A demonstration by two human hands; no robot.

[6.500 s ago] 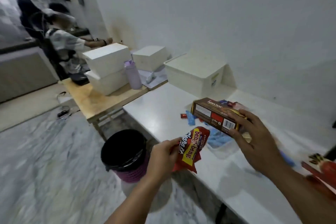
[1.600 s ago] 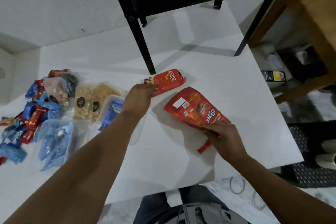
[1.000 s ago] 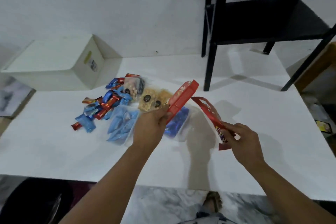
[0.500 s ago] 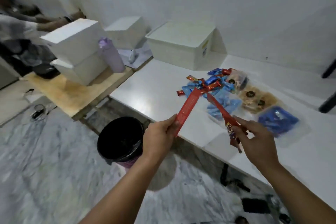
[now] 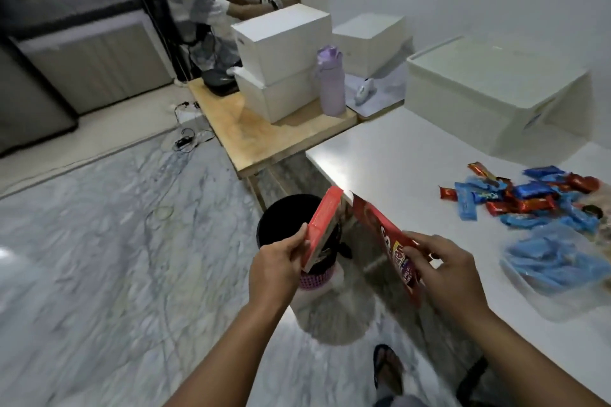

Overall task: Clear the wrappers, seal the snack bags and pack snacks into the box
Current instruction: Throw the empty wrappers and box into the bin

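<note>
My left hand (image 5: 277,269) grips a flat red Astor wrapper (image 5: 323,223), held tilted right over the mouth of a black waste bin (image 5: 281,225) on the floor. My right hand (image 5: 446,274) pinches a larger red snack bag wrapper (image 5: 385,239) just off the corner of the white table (image 5: 396,158). On the table to the right lies a pile of small blue and red wrapped snacks (image 5: 525,196), with a clear bag of blue snacks (image 5: 555,263) nearer me. A closed white storage box (image 5: 492,89) stands at the back against the wall.
A wooden side table (image 5: 264,135) to the left carries stacked white boxes (image 5: 284,59) and a purple bottle (image 5: 330,81). Another person (image 5: 198,10) works behind it. Cables (image 5: 185,139) lie on the marble floor. My foot in a sandal (image 5: 386,370) stands by the table.
My view swung left from the table to the bin. Both hands carried the two red wrappers off the table edge, and the left one now hangs over the bin.
</note>
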